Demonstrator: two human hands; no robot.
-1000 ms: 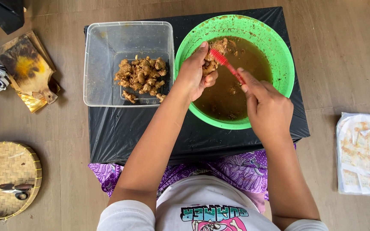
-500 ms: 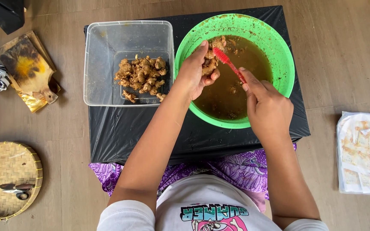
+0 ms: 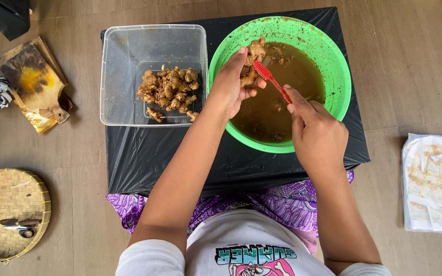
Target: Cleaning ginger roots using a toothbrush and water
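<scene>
While the left hand [image 3: 234, 84] is gripping a knobbly brown root [image 3: 254, 53] over the green bowl [image 3: 333, 61], the right hand [image 3: 315, 130] is pinching a red brush [image 3: 272, 82] and pressing its head against that root. Both hands are closed around what they are holding, and they are working above the bowl's murky brown water [image 3: 282, 107], seemingly so that dirt and drips are falling back into it. A few more root pieces are lying in the water at the bowl's far side.

Left of the bowl, just beside it, a clear tub [image 3: 152, 74] is holding a heap of roots [image 3: 170, 92], close enough for the left hand to reach. Bowl and tub are both sitting on a low stand wrapped in black plastic [image 3: 180, 153], apparently shielding it from splashes. Well left of the bowl, on the wooden floor, a stained board [image 3: 34, 82] and a woven tray [image 3: 8, 214] with small metal tools are lying. Well right of the bowl, a plastic packet [image 3: 433, 181] is resting.
</scene>
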